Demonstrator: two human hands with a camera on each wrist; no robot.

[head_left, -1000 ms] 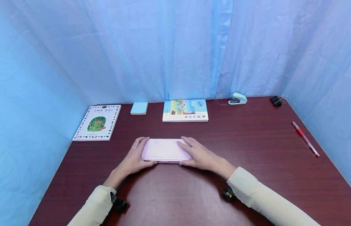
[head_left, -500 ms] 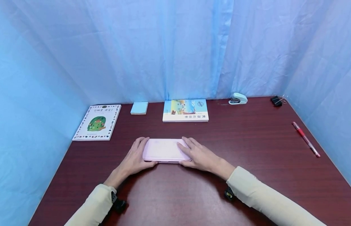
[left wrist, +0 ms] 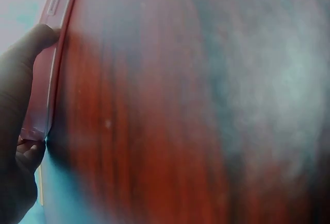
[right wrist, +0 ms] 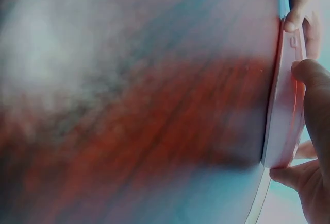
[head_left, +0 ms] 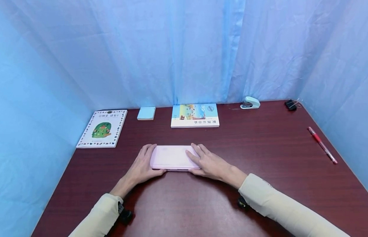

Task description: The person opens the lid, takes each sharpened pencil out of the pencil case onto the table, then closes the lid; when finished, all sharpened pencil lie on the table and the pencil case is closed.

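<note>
A pale pink, flat, rounded pencil case (head_left: 171, 157) lies on the dark red table in the middle of the head view. My left hand (head_left: 140, 168) grips its left end, thumb along the near side and fingers over the far corner. At the other end my right hand (head_left: 212, 166) holds it likewise, its index finger lying on the lid. A small clasp shows on the near side of the pencil case (left wrist: 44, 80) in the left wrist view, close to the left thumb. The lid looks closed. In the right wrist view, the right thumb (right wrist: 309, 74) presses the near side.
Along the back of the table (head_left: 261, 141) lie a white book (head_left: 102, 128), a pale blue notepad (head_left: 146, 113), a second book (head_left: 195, 116), a mint stapler (head_left: 250, 102) and a black binder clip (head_left: 291, 105). A red pen (head_left: 322, 144) lies at right. Blue curtains (head_left: 142, 49) surround the table.
</note>
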